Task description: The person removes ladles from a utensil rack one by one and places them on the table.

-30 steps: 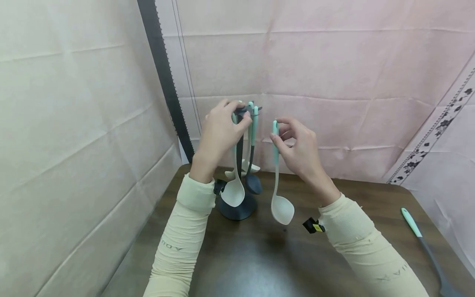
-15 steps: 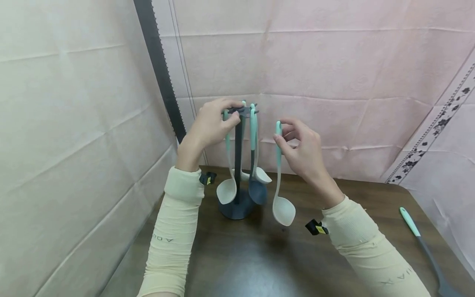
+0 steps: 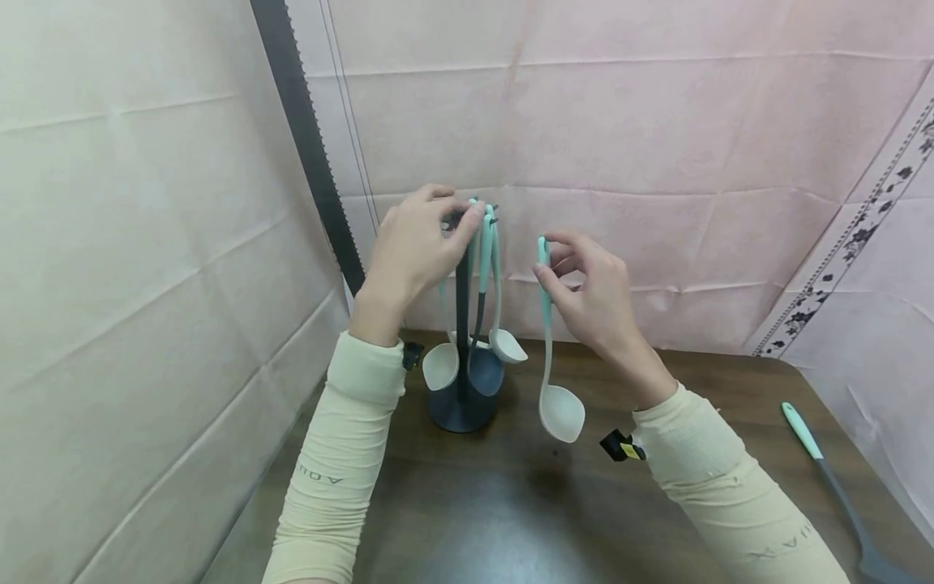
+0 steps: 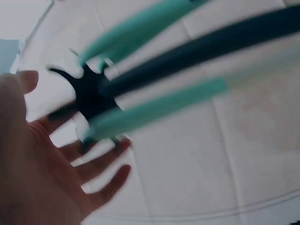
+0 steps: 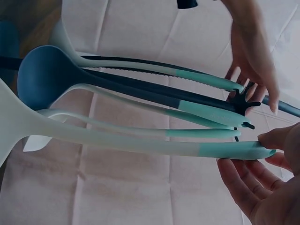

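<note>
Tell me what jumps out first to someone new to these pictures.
In the head view, the white mint-handled ladle stands out first, hanging above the table from the right grip. Just left of it, a dark utensil stand bears a dark-blue ladle among white utensils, with the left grip at its top. Off alone, a mint-handled dark spatula lies near the table's right edge.

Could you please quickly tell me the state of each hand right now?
Left hand: open, at the top of the utensil stand; exact contact can't be told.
Right hand: closed, holding a white ladle.
</note>
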A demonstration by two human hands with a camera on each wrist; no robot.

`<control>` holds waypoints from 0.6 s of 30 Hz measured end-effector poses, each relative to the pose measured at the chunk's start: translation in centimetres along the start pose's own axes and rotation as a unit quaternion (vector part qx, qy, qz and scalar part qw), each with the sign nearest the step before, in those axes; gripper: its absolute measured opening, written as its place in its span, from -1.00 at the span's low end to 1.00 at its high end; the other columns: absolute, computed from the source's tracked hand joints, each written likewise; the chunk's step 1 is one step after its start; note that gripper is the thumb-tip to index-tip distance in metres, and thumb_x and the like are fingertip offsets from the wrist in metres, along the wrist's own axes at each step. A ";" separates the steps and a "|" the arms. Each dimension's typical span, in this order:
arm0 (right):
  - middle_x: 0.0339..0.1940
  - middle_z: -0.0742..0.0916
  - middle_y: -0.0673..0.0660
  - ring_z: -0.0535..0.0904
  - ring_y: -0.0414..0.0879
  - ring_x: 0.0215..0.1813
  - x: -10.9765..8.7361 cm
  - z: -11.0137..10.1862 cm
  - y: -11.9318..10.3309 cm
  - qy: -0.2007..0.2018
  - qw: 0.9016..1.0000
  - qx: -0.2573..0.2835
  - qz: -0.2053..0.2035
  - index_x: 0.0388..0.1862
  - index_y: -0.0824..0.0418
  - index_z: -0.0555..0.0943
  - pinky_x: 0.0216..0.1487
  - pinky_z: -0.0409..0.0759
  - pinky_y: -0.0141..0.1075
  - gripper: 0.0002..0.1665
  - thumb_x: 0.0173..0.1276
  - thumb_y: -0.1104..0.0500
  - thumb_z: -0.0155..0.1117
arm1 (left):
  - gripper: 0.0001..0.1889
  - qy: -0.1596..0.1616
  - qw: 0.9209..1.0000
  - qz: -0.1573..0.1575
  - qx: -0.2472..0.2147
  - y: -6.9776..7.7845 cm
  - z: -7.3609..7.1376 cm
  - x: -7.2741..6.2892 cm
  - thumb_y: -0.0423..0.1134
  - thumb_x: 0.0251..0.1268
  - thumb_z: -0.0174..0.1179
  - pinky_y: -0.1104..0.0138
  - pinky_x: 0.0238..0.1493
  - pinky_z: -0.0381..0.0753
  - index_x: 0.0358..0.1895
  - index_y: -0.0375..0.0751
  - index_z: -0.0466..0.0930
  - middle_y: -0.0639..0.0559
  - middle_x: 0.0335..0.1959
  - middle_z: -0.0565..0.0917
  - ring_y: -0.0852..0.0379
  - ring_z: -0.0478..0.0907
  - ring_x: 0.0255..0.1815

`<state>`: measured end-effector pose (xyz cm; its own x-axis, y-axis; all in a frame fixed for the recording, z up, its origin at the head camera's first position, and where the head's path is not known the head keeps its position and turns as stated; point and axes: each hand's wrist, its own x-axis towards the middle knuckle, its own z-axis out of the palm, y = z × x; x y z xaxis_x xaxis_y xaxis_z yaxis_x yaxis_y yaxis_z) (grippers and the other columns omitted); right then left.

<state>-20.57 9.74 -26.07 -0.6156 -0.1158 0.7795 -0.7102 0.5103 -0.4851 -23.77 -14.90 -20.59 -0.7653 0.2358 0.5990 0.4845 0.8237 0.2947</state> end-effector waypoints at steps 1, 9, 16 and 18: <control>-0.25 0.80 0.11 0.77 -0.07 -0.30 0.0 0.0 0.0 0.000 1.000 0.001 -0.002 0.22 0.24 0.69 -0.25 0.64 -0.52 -0.58 0.40 0.27 0.44 | -0.31 0.001 1.000 -0.008 0.021 0.7 0.0 -0.1 0.40 0.56 -0.17 -0.03 0.49 0.33 0.34 0.07 0.70 0.05 0.43 0.56 -0.06 0.47 0.46; -0.27 0.80 0.11 0.75 -0.07 -0.32 -0.1 -0.3 0.5 0.011 1.000 0.004 -0.007 0.21 0.25 0.70 -0.28 0.62 -0.51 -0.59 0.39 0.27 0.45 | -0.56 0.029 0.997 -0.025 0.063 3.2 1.0 -0.3 0.03 0.58 0.04 0.02 0.37 0.45 0.20 -0.16 0.72 -0.09 0.17 0.69 -0.09 0.57 0.23; -0.29 0.80 0.10 0.75 -0.08 -0.33 -0.3 -0.4 0.9 0.012 1.000 -0.004 -0.003 0.19 0.24 0.70 -0.24 0.61 -0.56 -0.60 0.39 0.26 0.45 | -0.64 0.061 0.996 -0.022 0.058 3.0 1.7 -0.3 -0.10 0.51 0.05 0.06 0.28 0.55 0.11 -0.19 0.72 -0.07 0.02 0.72 -0.04 0.62 -0.03; -0.30 0.80 0.10 0.74 -0.07 -0.33 -0.4 -0.5 1.1 0.011 1.000 -0.008 -0.002 0.19 0.23 0.71 -0.24 0.59 -0.55 -0.61 0.39 0.27 0.45 | -0.64 0.065 0.996 -0.024 0.054 3.1 1.8 -0.4 -0.11 0.52 0.04 0.07 0.25 0.56 0.12 -0.20 0.72 -0.08 0.01 0.72 -0.04 0.62 -0.04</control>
<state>-20.94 10.74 -26.77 -0.6046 -0.0986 0.7904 -0.7070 0.5235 -0.4755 -22.74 -11.56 -21.25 -0.7218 0.1329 0.6792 0.3958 0.8843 0.2476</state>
